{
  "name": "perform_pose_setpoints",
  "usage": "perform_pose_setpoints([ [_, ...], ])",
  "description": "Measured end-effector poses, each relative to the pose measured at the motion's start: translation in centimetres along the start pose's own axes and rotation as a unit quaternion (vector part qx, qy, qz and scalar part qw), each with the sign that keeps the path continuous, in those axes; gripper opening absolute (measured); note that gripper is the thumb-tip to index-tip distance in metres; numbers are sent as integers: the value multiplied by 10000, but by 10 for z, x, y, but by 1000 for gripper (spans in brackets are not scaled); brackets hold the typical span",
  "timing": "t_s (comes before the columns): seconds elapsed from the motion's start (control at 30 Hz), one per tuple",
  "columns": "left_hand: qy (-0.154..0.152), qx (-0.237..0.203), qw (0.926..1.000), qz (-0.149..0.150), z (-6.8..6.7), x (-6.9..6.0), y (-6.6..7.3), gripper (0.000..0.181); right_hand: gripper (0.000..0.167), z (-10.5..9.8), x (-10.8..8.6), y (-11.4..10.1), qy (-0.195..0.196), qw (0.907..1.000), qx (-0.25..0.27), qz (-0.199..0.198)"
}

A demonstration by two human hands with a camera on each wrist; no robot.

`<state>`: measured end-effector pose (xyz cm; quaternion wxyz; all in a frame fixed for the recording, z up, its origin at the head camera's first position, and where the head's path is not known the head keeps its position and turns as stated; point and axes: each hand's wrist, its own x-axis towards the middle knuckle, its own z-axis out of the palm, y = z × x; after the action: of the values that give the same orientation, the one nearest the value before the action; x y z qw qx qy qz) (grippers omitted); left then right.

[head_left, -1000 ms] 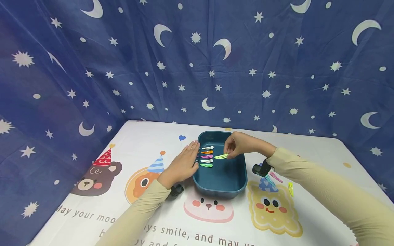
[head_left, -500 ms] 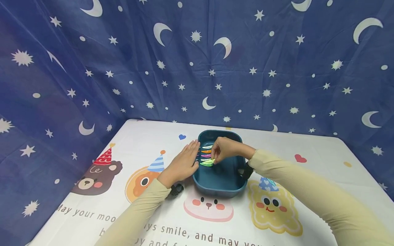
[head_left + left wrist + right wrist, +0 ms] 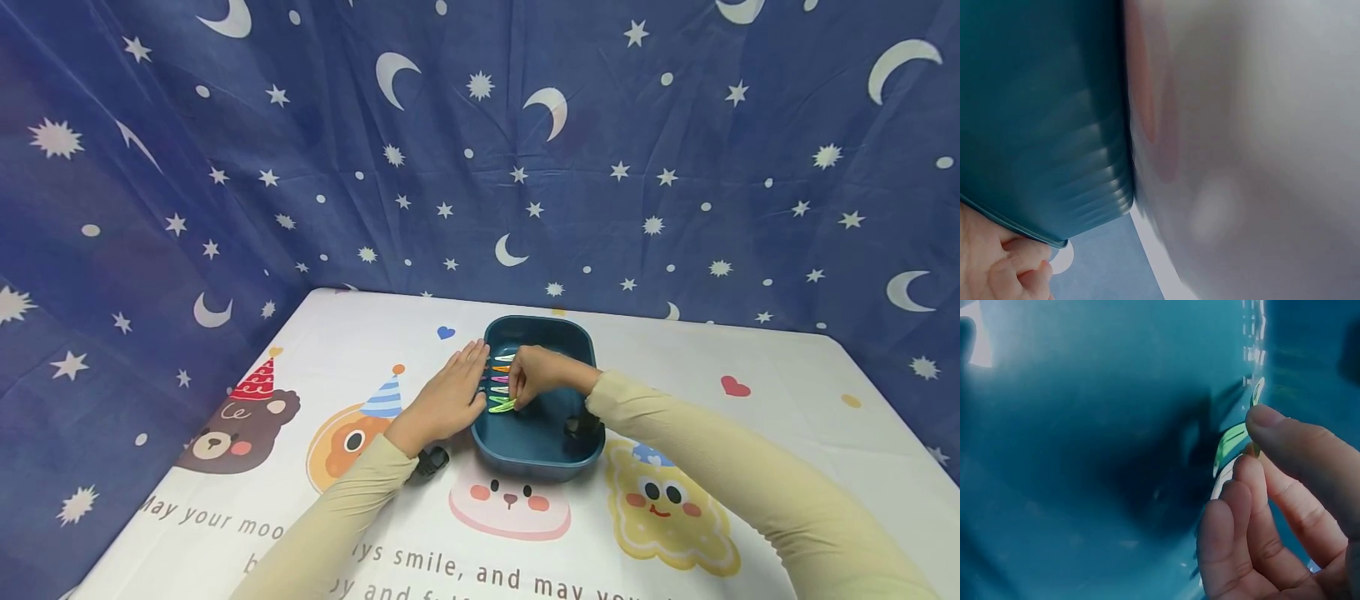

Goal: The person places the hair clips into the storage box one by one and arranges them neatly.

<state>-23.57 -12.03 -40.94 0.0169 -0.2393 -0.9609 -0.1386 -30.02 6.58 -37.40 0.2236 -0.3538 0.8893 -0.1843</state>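
Note:
A dark teal rectangular bin (image 3: 525, 467) stands on the table. Inside it, along the left wall, lies a row of snap hair clips: a white one (image 3: 505, 358) farthest back, then an orange clip (image 3: 500, 368), a pink clip (image 3: 499, 379), another white clip and a green clip (image 3: 1230, 445). My right hand (image 3: 542, 373) reaches into the bin and pinches a yellow-green hair clip (image 3: 1258, 392) between thumb and index finger, at the near end of the row. My left hand (image 3: 446, 395) rests against the bin's left rim with its fingers extended.
A white tablecloth (image 3: 660, 358) printed with cartoon animals and lettering covers the table. Behind it hangs a blue curtain (image 3: 450, 167) with moons and stars. The right sleeve (image 3: 720, 467) crosses the table's right side, hiding part of it.
My right hand has moved left and nearer inside the bin, carrying the yellow-green hair clip from mid-bin to beside the green one. My left hand has stayed on the rim.

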Motion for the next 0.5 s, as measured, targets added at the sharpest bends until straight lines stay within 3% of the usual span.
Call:
perform_pose_setpoints([
  [0.33,20,-45,10000,17,0,0,0,67,9,5,3,-2,-111,9993,-232,270],
  [0.5,-12,-59,10000,10,0,0,0,67,10,-1,0,1,-201,9995,117,219],
])
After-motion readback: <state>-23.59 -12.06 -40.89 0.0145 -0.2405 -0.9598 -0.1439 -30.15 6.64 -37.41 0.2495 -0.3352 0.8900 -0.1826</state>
